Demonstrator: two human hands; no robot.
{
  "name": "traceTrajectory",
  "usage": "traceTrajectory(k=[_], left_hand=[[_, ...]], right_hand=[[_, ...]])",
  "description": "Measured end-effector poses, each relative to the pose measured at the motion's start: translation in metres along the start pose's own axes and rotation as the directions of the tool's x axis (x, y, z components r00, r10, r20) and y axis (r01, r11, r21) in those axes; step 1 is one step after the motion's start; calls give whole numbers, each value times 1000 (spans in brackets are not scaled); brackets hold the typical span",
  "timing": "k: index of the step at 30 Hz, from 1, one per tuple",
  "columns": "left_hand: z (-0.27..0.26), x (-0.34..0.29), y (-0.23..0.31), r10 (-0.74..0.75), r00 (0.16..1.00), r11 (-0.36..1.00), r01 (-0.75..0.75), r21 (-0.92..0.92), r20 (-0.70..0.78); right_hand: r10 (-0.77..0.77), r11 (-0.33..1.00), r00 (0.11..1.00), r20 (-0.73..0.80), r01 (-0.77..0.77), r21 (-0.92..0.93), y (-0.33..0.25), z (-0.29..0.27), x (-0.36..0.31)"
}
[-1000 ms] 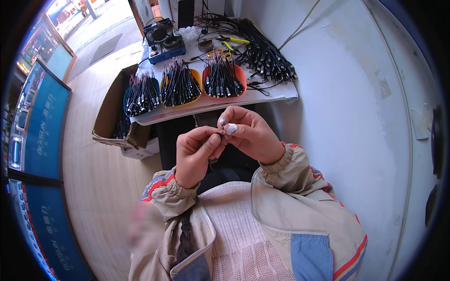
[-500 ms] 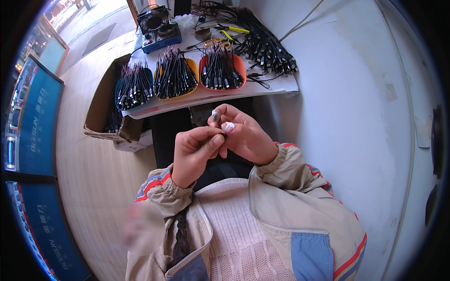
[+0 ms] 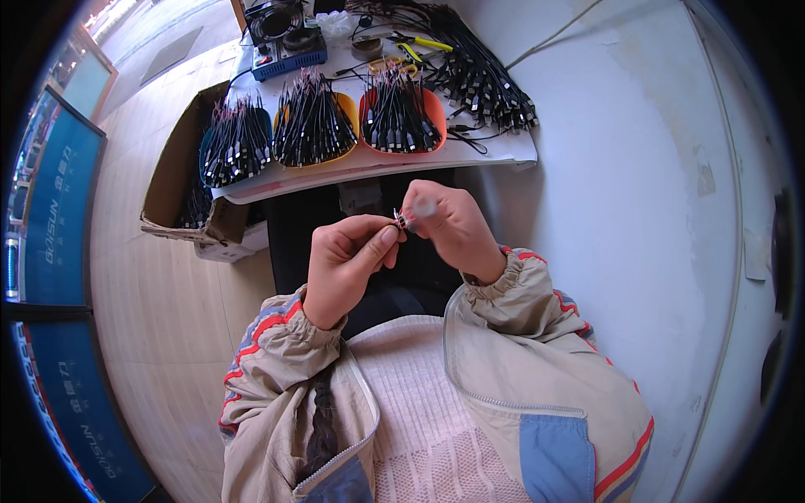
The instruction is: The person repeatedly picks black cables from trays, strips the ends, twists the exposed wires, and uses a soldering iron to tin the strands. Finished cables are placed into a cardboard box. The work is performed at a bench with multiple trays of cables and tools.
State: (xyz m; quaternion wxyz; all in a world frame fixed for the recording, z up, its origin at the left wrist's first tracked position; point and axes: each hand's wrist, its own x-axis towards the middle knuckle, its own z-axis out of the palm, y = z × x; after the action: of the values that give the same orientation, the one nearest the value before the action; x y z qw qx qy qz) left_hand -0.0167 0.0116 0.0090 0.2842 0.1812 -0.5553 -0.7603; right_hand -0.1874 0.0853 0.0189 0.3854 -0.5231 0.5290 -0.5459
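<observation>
Left hand (image 3: pixel 345 264) and right hand (image 3: pixel 449 225), each grip pinching one small connector (image 3: pixel 402 220) between them, held before a worktop (image 3: pixel 495 151) carrying three bowls of black cables (image 3: pixel 314 126).

Desk (image 3: pixel 503 155): smooth, matt white top, beyond the hands.
Trays (image 3: pixel 432 105): glossy orange and yellow plastic.
Cables (image 3: pixel 314 126): black, slightly shiny rubbery sheaths.
Box (image 3: pixel 172 180): rough brown cardboard, left of the left hand (image 3: pixel 344 264).
Sleeves (image 3: pixel 520 302): matt beige cloth.
</observation>
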Motion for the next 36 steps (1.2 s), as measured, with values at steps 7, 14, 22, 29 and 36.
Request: traceTrajectory(k=[7, 14, 22, 29, 36], left_hand=[[-4, -7, 4, -81, 995, 996, 84, -43, 63], [-24, -13, 19, -191, 973, 966, 209, -152, 126], [-28, -4, 24, -235, 934, 968, 250, -23, 268], [-17, -4, 22, 1, 983, 954, -56, 296, 183], [-2, -10, 8, 497, 794, 263, -523, 811, 351]], right_hand=[[-187, 972, 981, -42, 179, -154, 12, 4, -4], [-60, 975, 994, 96, 79, -210, -3, -26, -13], [-441, 705, 832, 336, 553, -444, -27, -12, -3], [-514, 620, 801, 307, 594, -513, -16, -10, -3], [348, 766, 896, 275, -441, 468, 0, 0, -17]])
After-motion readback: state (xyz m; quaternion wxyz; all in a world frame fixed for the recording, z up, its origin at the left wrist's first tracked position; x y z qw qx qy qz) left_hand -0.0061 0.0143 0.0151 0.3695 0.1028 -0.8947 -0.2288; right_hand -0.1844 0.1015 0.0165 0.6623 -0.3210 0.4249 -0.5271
